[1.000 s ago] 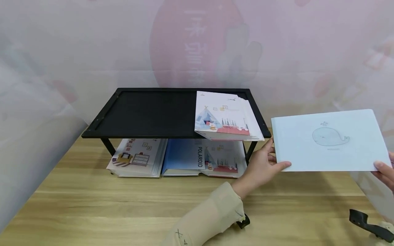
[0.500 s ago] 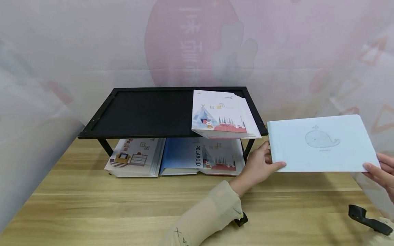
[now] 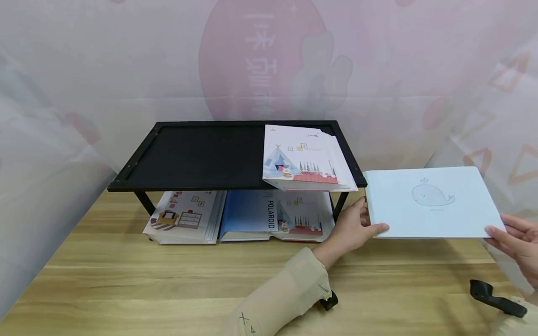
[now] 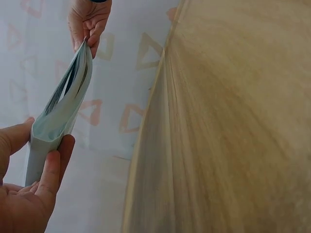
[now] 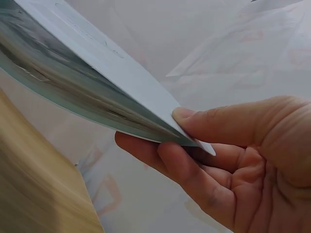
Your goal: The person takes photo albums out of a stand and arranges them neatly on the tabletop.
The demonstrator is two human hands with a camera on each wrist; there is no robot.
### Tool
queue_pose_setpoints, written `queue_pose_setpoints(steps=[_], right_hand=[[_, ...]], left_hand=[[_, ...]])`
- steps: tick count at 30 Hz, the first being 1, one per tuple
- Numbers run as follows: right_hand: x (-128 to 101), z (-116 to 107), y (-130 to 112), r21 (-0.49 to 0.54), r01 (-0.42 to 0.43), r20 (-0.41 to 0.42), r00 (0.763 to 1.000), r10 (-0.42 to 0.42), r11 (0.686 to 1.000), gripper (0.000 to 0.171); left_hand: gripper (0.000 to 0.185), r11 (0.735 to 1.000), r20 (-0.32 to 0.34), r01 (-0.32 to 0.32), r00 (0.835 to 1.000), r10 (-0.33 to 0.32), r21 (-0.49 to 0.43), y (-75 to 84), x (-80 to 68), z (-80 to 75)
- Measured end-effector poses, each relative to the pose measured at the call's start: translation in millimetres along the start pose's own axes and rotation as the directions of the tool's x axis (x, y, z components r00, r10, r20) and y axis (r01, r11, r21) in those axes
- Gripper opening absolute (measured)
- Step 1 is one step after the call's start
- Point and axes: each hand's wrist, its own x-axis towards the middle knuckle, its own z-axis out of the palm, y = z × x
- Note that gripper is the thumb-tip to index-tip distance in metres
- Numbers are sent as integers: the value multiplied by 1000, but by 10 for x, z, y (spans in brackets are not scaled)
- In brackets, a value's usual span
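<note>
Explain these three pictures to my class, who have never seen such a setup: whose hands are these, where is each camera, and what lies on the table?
No machine here: a person works with two bare hands. The wide picture comes from a camera on the head; the two close ones come from cameras on each wrist. The left hand and the right hand each pinch one end of a pale blue booklet with a whale drawing, held above the light wooden table. The wrist views show thumb above, fingers below. On the table stands a low black two-level rack. An illustrated booklet with a tent picture lies on its top; more booklets lie underneath.
</note>
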Motion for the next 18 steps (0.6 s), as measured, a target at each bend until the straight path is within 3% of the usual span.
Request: queue_pose_setpoints(steps=[5, 9, 18], right_hand=[[-50, 139, -87, 2, -58, -31, 998, 58, 998, 42], [22, -214, 259, 32, -74, -44, 996, 76, 997, 44], [17, -175, 317, 57, -159, -24, 987, 160, 986, 40]], left_hand=[[56, 999, 65, -25, 998, 23, 25, -55, 21, -29], [61, 999, 80, 7, 997, -11, 47, -72, 26, -20], [53, 995, 68, 74, 995, -79, 72, -173, 42, 12]])
